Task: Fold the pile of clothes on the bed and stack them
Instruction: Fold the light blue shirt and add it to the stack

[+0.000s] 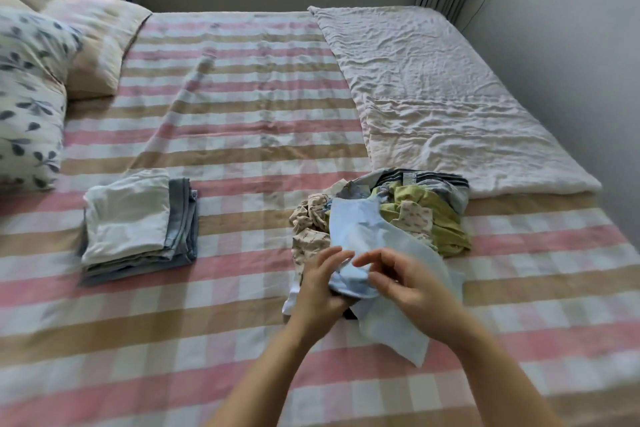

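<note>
A loose pile of clothes (pixel 415 208) lies right of centre on the checked bed: a lime-green piece, a cream printed piece and a dark striped one. A light-blue garment (pixel 360 229) drapes over the pile's front toward me. My left hand (pixel 320 288) grips its bunched near edge from the left. My right hand (pixel 408 284) pinches the same bunched edge from the right, fingers curled. To the left sits a folded stack (pixel 138 229), a white piece on top of grey-blue ones.
The pink, tan and white checked sheet (pixel 225 135) covers the bed. A crumpled white blanket (pixel 433 97) lies along the right side. Pillows (pixel 31 97) are heaped at the left. Walls close the far and right sides.
</note>
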Demonstrator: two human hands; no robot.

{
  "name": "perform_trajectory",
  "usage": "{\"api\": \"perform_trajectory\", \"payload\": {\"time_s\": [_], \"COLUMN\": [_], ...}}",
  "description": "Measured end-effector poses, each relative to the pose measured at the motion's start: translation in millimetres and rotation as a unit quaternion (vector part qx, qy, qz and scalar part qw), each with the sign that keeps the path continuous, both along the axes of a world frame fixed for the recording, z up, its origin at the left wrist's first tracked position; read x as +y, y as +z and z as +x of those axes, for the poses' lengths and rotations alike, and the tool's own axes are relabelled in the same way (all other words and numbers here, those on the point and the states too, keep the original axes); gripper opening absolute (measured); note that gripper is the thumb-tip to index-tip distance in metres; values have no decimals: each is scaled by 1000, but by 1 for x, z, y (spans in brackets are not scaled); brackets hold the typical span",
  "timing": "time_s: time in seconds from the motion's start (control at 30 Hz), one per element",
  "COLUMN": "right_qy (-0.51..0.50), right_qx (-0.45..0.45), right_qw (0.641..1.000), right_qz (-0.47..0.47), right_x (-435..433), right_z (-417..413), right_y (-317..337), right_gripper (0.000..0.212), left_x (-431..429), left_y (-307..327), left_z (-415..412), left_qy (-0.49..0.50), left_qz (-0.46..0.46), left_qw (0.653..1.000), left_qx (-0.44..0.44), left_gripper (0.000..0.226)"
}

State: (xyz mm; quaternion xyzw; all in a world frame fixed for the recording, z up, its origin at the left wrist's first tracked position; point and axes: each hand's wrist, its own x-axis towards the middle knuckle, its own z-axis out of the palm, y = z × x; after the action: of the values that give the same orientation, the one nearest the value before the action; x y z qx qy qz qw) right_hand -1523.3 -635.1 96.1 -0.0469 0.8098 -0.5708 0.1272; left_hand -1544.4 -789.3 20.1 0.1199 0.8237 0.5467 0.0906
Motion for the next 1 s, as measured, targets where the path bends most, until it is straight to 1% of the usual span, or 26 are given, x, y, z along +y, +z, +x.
{"api": "perform_trajectory", "payload": {"time_s": [0.07, 0.1, 0.13, 0.2, 0.3, 0.33, 0.4, 0.43, 0.47, 0.53, 0.57, 0.6, 0.63, 0.73, 0.83, 0.9, 1.0], "right_qy": [8, 3, -7, -42, -110, -111, -83, -76, -80, -111, -128, -140, -144, -132, -100, -73, -42], "right_qx": [-22, -28, -35, -51, -49, -40, -15, 3, 24, 66, 82, 92, 94, 66, 43, 41, 46], "right_qw": [1000, 1000, 999, 997, 988, 984, 981, 978, 975, 968, 965, 965, 967, 983, 994, 996, 998], "right_qz": [6, 7, 9, 29, 101, 133, 178, 194, 207, 216, 212, 202, 190, 113, 16, -3, 21], "right_x": [-7, -9, -11, -14, -22, -26, -34, -38, -41, -43, -43, -42, -41, -41, -49, -62, -87], "right_z": [13, 19, 27, 41, 61, 66, 74, 76, 77, 75, 73, 71, 70, 65, 59, 54, 46], "right_y": [11, 13, 14, 9, -5, -9, -16, -19, -20, -18, -16, -13, -8, 16, 48, 70, 94], "right_gripper": [22, 21, 21, 21, 16, 22, 38, 40, 37, 23, 14, 7, 4, 8, 13, 15, 19], "left_x": [-4, -6, -10, -18, -26, -27, -27, -26, -26, -25, -26, -26, -26, -31, -44, -57, -82], "left_y": [13, 16, 19, 19, 15, 15, 17, 19, 22, 28, 32, 35, 39, 58, 85, 105, 127], "left_z": [12, 17, 23, 35, 52, 56, 61, 62, 63, 61, 60, 59, 60, 58, 55, 53, 53], "left_qy": [-6, -7, -5, 6, 7, 5, 5, 5, 4, -9, -16, -21, -20, 11, 27, 22, 42], "left_qz": [28, 41, 48, 39, 2, -9, -22, -24, -24, -21, -23, -24, -22, 2, 13, 12, -17], "left_qw": [1000, 999, 999, 998, 1000, 1000, 1000, 1000, 1000, 999, 999, 999, 999, 1000, 998, 997, 993], "left_qx": [-9, -15, -24, -39, -13, -1, 14, 18, 19, 24, 26, 24, 19, 12, 51, 77, 113], "left_gripper": [33, 20, 13, 13, 14, 12, 11, 11, 11, 6, 2, 4, 7, 11, 13, 13, 19]}}
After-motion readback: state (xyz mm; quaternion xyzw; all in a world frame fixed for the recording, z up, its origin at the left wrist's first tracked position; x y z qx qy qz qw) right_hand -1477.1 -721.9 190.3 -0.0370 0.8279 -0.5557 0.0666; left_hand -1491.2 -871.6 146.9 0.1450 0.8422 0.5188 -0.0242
